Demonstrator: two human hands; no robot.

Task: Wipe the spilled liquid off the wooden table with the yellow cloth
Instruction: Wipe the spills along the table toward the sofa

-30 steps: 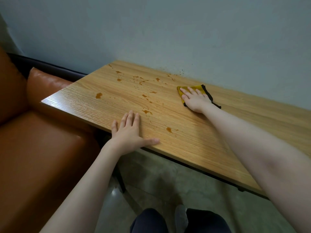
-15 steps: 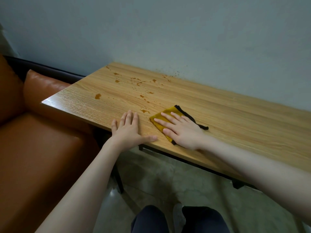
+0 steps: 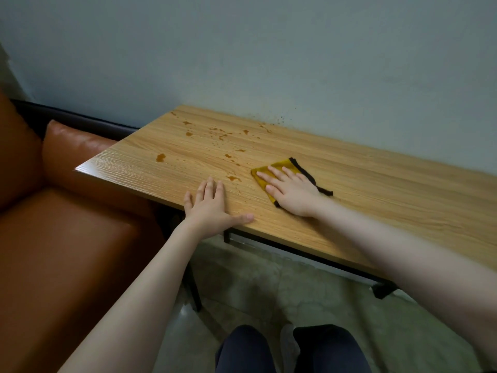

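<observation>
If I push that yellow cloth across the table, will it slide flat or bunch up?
The yellow cloth looks thin and floppy, and its black edging trails loose, so it may bunch. The right hand presses it flat, which should help it slide. The wooden table looks smooth and glossy, so it probably glides easily.

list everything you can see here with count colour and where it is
wooden table: one, light wood, against the wall, black frame below
spilled liquid: many brown drops and blots, on the table's left half; specks on the wall behind
yellow cloth: one, yellow with black edging, flat on the table under the right hand
sofa: one, orange-brown, left of the table
wall: pale grey-blue, behind the table
floor: grey, below the table
legs: two, dark trousers, bottom edge
left hand: flat on the table's near edge
right hand: fingers straight, presses the cloth
</observation>
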